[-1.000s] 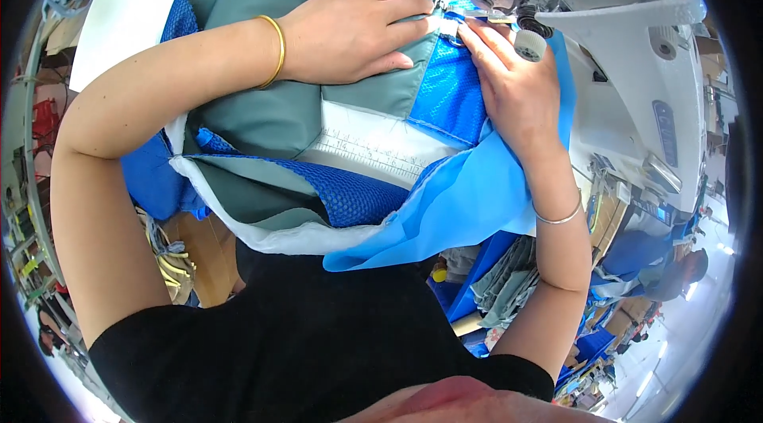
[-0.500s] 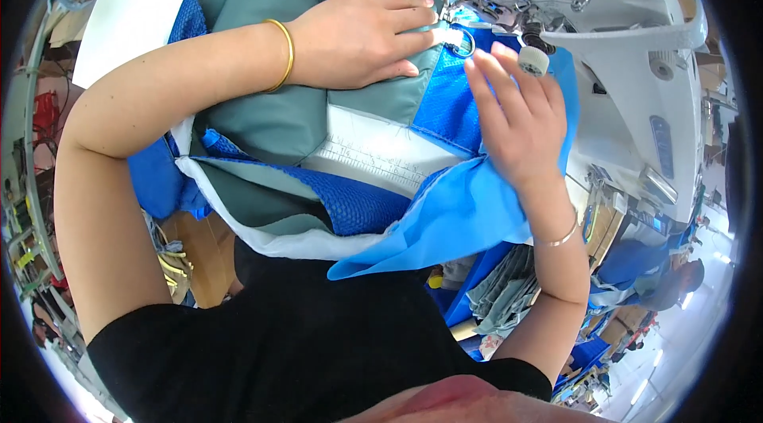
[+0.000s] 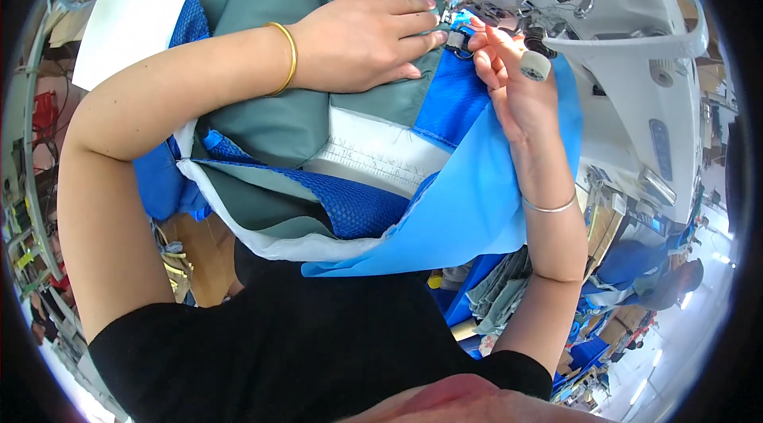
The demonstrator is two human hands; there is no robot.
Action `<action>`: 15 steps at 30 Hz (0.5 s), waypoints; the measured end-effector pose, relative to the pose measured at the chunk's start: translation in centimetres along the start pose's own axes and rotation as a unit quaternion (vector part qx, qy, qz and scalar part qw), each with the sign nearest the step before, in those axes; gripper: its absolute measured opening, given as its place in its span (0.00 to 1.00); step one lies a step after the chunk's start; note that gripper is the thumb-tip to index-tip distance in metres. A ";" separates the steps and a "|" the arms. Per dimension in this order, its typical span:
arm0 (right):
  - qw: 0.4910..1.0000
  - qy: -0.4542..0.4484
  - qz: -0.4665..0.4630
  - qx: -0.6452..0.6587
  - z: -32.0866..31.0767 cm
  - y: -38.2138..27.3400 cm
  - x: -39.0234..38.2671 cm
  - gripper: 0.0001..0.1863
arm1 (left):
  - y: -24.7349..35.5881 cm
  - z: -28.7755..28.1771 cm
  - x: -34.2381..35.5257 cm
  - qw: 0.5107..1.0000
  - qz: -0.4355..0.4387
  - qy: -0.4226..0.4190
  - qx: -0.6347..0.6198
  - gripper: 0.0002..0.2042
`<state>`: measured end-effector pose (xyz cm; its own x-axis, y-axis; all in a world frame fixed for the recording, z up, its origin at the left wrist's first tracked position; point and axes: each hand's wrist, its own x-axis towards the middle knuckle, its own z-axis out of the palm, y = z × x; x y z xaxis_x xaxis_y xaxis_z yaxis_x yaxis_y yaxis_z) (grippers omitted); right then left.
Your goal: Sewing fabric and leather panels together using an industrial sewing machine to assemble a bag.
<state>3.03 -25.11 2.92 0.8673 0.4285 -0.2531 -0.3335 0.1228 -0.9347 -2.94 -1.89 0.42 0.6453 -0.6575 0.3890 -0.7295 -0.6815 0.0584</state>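
Observation:
My left hand (image 3: 362, 41) lies flat on a grey-green fabric panel (image 3: 254, 5), its fingers stretched towards the presser foot (image 3: 450, 13) of a white sewing machine (image 3: 628, 97). Beside the foot, a dark ring (image 3: 462, 44) on a short tab rests over a bright blue panel (image 3: 451, 101). My right hand (image 3: 520, 93) is turned partly palm up at the ring, fingers curled and closed; what they pinch is too small to make out. Light blue thin fabric (image 3: 469, 200) drapes under my right wrist. The needle tip is hard to see.
Ruler markings run along the white worktop (image 3: 373, 157), between the fabric layers. A white-edged opening of the piece (image 3: 310, 246) hangs towards my body. Stacked grey-green cloth (image 3: 505, 288) sits below the machine on the right. The machine's round knob (image 3: 534, 66) is close to my right hand.
My right hand has turned from flat, spread fingers to curled fingers up by the presser foot. The ring tipped and shifted; the light blue fabric was drawn smoother. My left hand has barely moved.

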 end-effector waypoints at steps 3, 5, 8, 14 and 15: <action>0.997 0.011 0.003 -0.075 -0.1 0.0 0.4 0.13 | 0.0 -0.1 0.1 1.000 -0.005 0.003 0.005 0.21; 0.994 0.020 0.016 -0.109 -0.1 0.4 0.7 0.13 | 0.0 -0.2 -0.1 1.000 -0.005 -0.013 0.015 0.19; 0.992 0.048 -0.005 -0.117 0.7 0.8 0.8 0.11 | -0.2 -0.1 0.1 1.000 0.001 -0.004 0.015 0.18; 0.991 0.037 -0.001 -0.125 0.1 0.9 1.4 0.09 | -0.2 0.1 0.1 1.000 -0.003 -0.005 0.017 0.18; 0.993 0.032 0.003 -0.110 0.0 0.9 1.4 0.09 | -0.2 0.1 0.1 1.000 -0.002 -0.004 0.017 0.18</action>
<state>3.98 -24.40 1.69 0.8892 0.3708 -0.2679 -0.2565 -0.0808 -0.9632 -2.72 -1.82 0.36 0.6498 -0.6571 0.3820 -0.7187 -0.6947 0.0276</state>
